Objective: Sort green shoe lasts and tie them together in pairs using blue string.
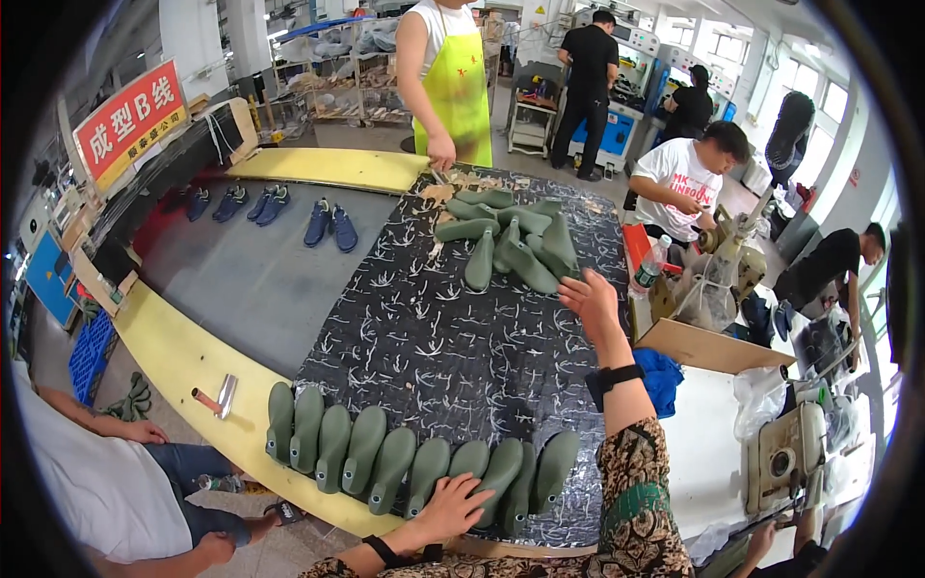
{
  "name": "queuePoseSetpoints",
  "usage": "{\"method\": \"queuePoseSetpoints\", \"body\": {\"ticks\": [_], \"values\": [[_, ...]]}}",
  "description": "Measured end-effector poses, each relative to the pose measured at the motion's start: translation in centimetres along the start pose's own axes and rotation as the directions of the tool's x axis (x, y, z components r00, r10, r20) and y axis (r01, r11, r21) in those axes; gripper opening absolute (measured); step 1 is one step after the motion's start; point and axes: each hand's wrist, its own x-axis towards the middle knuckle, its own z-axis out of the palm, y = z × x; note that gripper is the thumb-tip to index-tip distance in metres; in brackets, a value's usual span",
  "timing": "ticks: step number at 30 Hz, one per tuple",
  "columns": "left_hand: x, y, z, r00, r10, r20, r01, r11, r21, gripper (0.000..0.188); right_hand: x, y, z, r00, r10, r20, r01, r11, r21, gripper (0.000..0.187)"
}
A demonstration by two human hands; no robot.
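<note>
While the left hand [449, 512] lies over the near row of green shoe lasts [393, 467], its fingers spread and pinching nothing that can be made out, the right hand [590, 301] is held out at the near right edge of a loose heap of lasts [528, 266]. Its fingers are extended and parted, gripping nothing; whether their tips touch the closest last cannot be told. Both groups are on the worktop [434, 352] with its black patterned cover: the row side by side along the edge closest to the person, the heap jumbled at the far end, with bare cover between. The step in hand looks like sorting lasts out of the heap into the row, well advanced in the row but with several pieces left unsorted. The next move would seem to call for closing the right fingers around one last at the heap's edge without toppling its neighbours, while the left hand steadies the row. Each last would then need turning to match the others, since those in the heap point various ways. The smooth, rounded shapes could roll or slip if taken too lightly.
</note>
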Motion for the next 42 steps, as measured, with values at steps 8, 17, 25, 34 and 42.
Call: {"method": "queuePoseSetpoints", "body": {"ticks": [8,17,25,34,42], "values": [[-0.1,-1.3,-0.4,0.999,-0.051,-0.016,0.052,0.997,0.050,0.041,-13.7,9.1,-0.5,0.966,0.066,0.251,0.154,0.632,-0.760,0.026],[-4.7,-4.8,-8.0,0.669,-0.299,-0.681,0.578,0.785,0.223,0.034,-28.1,8.9,-10.8,0.986,-0.112,-0.124,-0.062,0.444,-0.894,0.035],[-11.6,-9.6,-9.0,0.500,-0.606,-0.619,0.845,0.498,0.196,0.046,-28.6,13.8,-4.8,0.939,-0.173,0.296,0.254,-0.230,-0.939,0.037],[-10.7,-11.9,-10.1,0.434,-0.628,-0.646,0.887,0.425,0.183,0.041,-28.2,14.8,-4.2,0.928,-0.232,0.292,0.236,-0.242,-0.941,0.029],[-13.7,-15.8,-13.2,0.482,-0.541,-0.690,0.840,0.510,0.186,0.035,-28.8,14.4,-4.2,0.936,-0.232,0.266,0.208,-0.248,-0.946,0.028]]}}
